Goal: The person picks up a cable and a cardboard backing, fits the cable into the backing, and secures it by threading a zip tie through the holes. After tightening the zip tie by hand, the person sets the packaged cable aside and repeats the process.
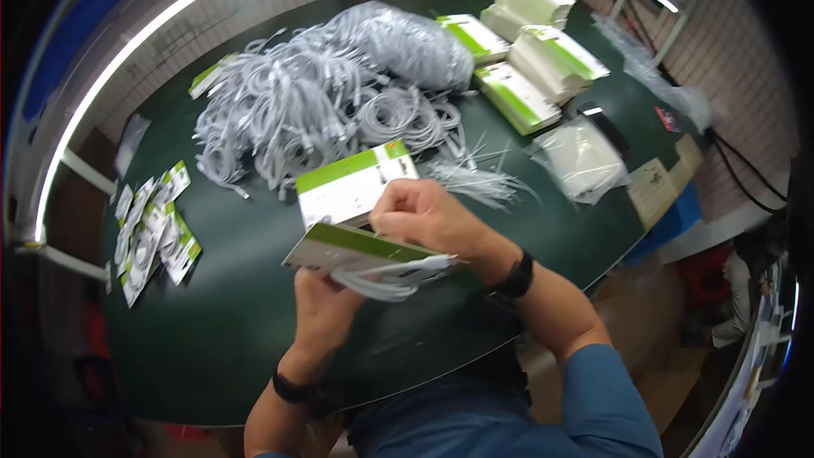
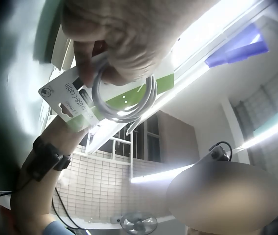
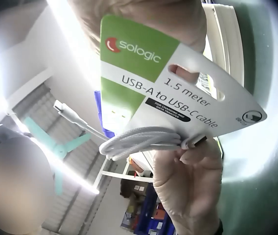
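My left hand point(image 1: 326, 305) grips a green-and-white USB cable packaging card point(image 3: 129, 93) from below, together with a coiled white USB cable point(image 3: 144, 139) on its printed face. One cable end sticks out past the card's side. My right hand point(image 1: 428, 212) is at the card's back with curled fingers; in the right wrist view the card hides its fingertips, and I cannot tell what they pinch. Just beyond the card, a green-and-white box point(image 1: 352, 182) lies on the dark green table point(image 1: 246, 297). The left wrist view shows my left fingers point(image 2: 85, 66) bent over the card beside the coil.
A large heap of coiled white cables point(image 1: 288, 102) covers the back of the table. Thin white ties point(image 1: 483, 180) lie right of it. Carded cables point(image 1: 154, 229) are piled at the left. More green-and-white boxes point(image 1: 517, 97) and a clear plastic bag point(image 1: 581, 157) lie at the right.
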